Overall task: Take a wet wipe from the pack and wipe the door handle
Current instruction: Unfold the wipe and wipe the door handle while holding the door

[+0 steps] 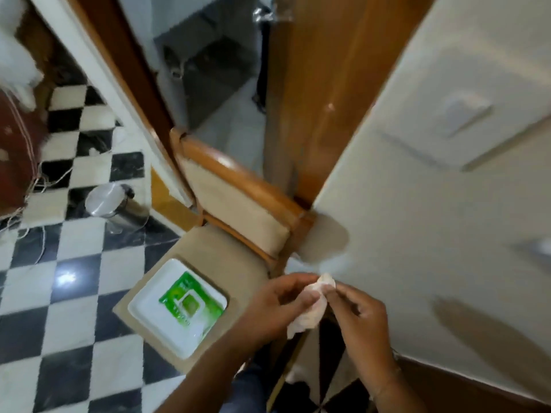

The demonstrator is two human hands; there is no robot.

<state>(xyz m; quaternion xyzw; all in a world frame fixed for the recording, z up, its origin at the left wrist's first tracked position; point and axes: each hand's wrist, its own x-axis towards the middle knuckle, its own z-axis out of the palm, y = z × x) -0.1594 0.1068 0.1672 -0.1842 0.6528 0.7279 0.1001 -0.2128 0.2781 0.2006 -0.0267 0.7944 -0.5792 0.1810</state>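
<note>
Over chair (238,204), wipe (313,308) seemingly upright.

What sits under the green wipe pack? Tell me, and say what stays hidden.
The green wipe pack lies on a white square tray, which rests on the chair seat. The tray surface directly beneath the pack is covered, so nothing there can be seen.

Open doorway gap far centre, passable. Wooden door (316,93) edge and handle (269,16) far, reachable above chair back (238,189). Wall (432,189) blocks right. Chair seat near left taken by tray (149,305) with pack (192,296).
</note>
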